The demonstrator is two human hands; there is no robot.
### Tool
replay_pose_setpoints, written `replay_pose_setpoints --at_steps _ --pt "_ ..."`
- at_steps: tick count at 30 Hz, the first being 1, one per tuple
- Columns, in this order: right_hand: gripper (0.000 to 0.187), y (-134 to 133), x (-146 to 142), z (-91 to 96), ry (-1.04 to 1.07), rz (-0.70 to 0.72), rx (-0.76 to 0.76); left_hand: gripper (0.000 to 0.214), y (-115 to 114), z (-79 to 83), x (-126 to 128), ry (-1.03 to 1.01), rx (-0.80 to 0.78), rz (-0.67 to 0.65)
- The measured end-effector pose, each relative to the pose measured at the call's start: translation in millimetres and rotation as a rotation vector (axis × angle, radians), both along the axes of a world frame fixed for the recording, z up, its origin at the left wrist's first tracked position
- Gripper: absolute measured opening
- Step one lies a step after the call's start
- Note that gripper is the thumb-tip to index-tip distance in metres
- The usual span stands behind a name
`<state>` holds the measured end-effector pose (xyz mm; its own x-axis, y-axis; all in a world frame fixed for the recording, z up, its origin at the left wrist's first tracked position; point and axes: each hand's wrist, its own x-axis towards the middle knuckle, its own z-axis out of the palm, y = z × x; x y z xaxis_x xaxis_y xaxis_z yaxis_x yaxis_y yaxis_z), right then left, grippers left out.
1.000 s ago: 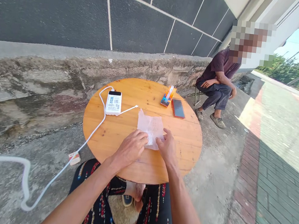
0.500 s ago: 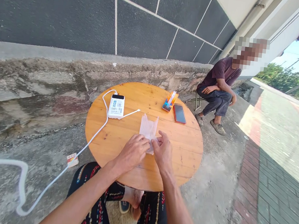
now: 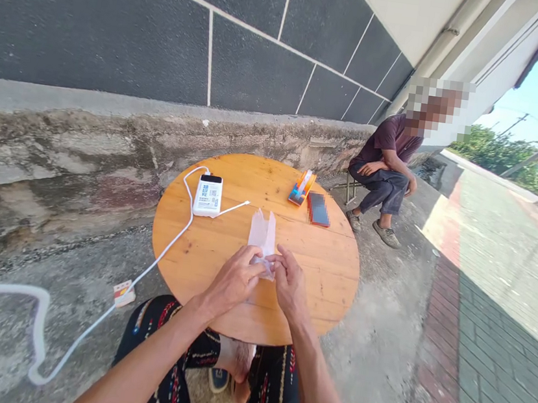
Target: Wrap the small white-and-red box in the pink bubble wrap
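A thin, translucent whitish plastic bag lies on the round wooden table, its far end spread flat with two pointed strips. My left hand is closed on the bag's near end, thumb and fingers pinching the crumpled film. Facing it, my right hand grips the same end from the right, its fingertips bunched against the film. The fingers of both hands almost meet there and hide part of the bag's near edge.
A white power bank with a white cable sits at the table's left. Towards the back right are an orange tape dispenser and a red-edged phone. A seated person is beyond, beside the wall.
Both hands have shifted their fingers on the bag's near end, and its far part now looks narrower. The view has turned slightly; the other table items lie as before.
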<state>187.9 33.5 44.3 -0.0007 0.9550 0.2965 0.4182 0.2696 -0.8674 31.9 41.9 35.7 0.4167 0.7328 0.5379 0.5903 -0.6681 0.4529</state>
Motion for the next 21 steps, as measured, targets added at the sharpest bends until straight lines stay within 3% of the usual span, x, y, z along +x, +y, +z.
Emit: replay_pose_setpoints --at_steps 8,13,17,21 --pt "0.044 -1 -3 -12.1 -0.161 0.019 0.08 0.029 -6 3.3 2 -0.169 -0.106 0.029" --pt "0.053 -4 -6 -18.4 -0.351 -0.007 0.207 0.008 -8 13.4 10 -0.362 -0.33 0.209" --pt "0.059 -3 -2 -20.0 -0.331 0.027 0.236 0.006 -3 10.5 24 -0.306 -0.302 0.348" --pt "0.06 0 2 -13.3 -0.289 0.074 0.164 0.011 1 6.5 31 -0.237 -0.255 0.384"
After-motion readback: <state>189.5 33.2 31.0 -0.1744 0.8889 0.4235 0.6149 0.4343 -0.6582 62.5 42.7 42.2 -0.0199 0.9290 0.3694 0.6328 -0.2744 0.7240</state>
